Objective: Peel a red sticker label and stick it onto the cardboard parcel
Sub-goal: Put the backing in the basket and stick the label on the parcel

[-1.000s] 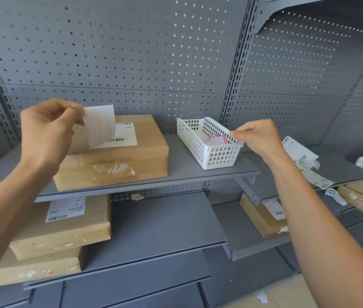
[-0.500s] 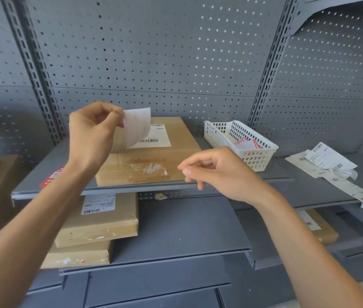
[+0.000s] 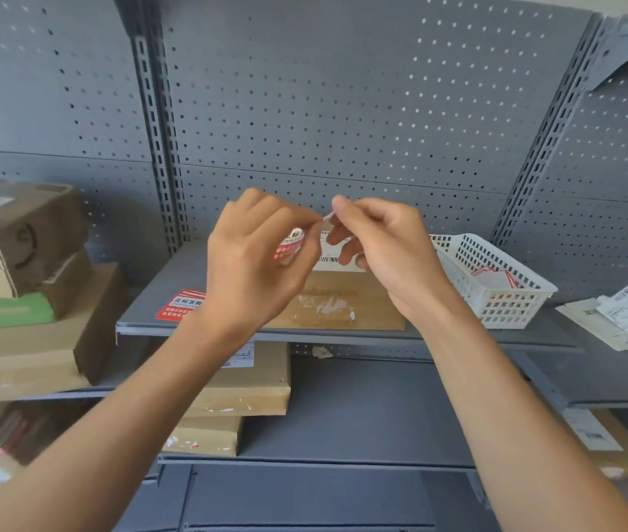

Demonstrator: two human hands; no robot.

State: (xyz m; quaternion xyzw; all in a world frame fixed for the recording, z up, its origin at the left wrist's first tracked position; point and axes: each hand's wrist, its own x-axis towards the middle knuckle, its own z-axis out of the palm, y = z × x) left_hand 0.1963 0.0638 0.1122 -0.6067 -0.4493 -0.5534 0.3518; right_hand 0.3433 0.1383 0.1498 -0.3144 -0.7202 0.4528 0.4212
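Note:
My left hand [image 3: 254, 259] holds a red sticker label [image 3: 289, 245] on its white backing, curled toward me, in front of the cardboard parcel [image 3: 337, 301]. My right hand [image 3: 385, 243] pinches the top corner of the same label between thumb and forefinger. Both hands hover above the parcel, which lies flat on the grey shelf [image 3: 174, 274] and carries a white barcode label [image 3: 333, 257], partly hidden by my fingers. Another red sticker [image 3: 179, 304] lies on the shelf to the parcel's left.
A white plastic basket [image 3: 496, 278] with more red stickers stands right of the parcel. Loose paper labels [image 3: 627, 320] lie at far right. Cardboard boxes [image 3: 20, 286] are stacked at left, and more parcels [image 3: 247, 382] sit on the lower shelves. A perforated grey wall stands behind.
My right hand has come from the basket up to the left hand and taken the label's corner. The label now shows its red face. The view has shifted left.

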